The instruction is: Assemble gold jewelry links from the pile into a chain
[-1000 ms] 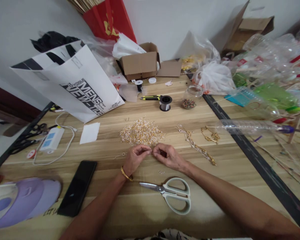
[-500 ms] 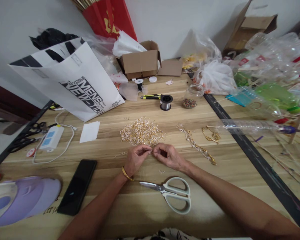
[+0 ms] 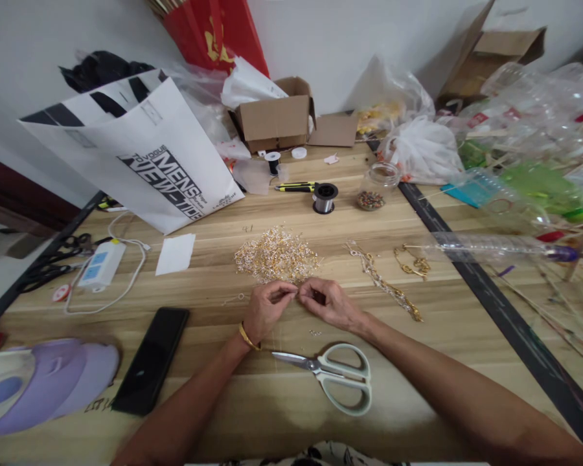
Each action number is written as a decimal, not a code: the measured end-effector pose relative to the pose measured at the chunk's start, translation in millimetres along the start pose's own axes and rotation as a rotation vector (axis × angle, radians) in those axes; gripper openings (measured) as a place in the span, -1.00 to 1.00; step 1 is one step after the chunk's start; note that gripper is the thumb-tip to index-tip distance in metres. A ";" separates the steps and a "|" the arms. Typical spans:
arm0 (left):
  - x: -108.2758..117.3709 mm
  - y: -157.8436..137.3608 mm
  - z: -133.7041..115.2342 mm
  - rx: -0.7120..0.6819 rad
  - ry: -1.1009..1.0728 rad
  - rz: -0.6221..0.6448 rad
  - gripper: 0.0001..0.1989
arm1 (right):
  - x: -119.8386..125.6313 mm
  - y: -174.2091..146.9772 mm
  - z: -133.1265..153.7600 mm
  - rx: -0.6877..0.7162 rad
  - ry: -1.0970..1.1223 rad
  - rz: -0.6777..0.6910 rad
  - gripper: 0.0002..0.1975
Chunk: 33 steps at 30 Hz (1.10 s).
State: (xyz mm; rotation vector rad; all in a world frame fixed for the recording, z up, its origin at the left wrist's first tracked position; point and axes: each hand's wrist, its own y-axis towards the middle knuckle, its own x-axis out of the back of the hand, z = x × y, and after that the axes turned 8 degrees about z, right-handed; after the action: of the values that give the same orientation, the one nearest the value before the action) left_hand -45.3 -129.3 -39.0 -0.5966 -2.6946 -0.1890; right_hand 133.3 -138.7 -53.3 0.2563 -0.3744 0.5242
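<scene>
My left hand (image 3: 269, 307) and my right hand (image 3: 329, 301) meet fingertip to fingertip at the near edge of a pile of small gold and silvery beads (image 3: 276, 255). Both are pinched closed; whatever sits between the fingertips is too small to make out. A gold bracelet (image 3: 247, 337) circles my left wrist. Scissors with pale handles (image 3: 342, 378) lie just below the hands, blades pointing left. A few tiny beads (image 3: 315, 332) rest between the scissors and my right hand. To the right lie a beaded strand (image 3: 381, 283) and a gold chain piece (image 3: 412, 262).
A black phone (image 3: 151, 361), a white power strip (image 3: 102, 265) and a white paper (image 3: 175, 254) lie left. Behind are a wire spool (image 3: 324, 198), a utility knife (image 3: 295, 187), a bead jar (image 3: 377, 186), a cardboard box (image 3: 274, 120) and a white bag (image 3: 140, 155). Plastic bottles (image 3: 529, 97) crowd the right.
The hands stay pinched together in nearly the same place. The whole view has shifted very slightly; no object has visibly been moved.
</scene>
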 end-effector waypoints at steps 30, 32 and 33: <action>1.0 -0.9 -3.3 -0.032 0.093 0.003 -0.91 | -0.8 0.0 -2.7 -0.006 -0.018 -0.012 -0.93; 0.9 -1.3 -3.5 -0.036 0.100 0.005 -0.90 | -1.1 0.1 -3.1 -0.006 -0.024 -0.016 -0.93; 0.9 -1.5 -3.5 -0.039 0.101 0.006 -0.90 | -1.1 0.3 -3.2 -0.006 -0.027 -0.017 -0.93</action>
State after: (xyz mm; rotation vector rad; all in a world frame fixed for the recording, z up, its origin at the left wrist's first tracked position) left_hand -45.5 -131.0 -35.5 -0.5897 -2.5972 -0.2629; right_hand 133.2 -137.9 -56.7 0.2605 -0.4001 0.5036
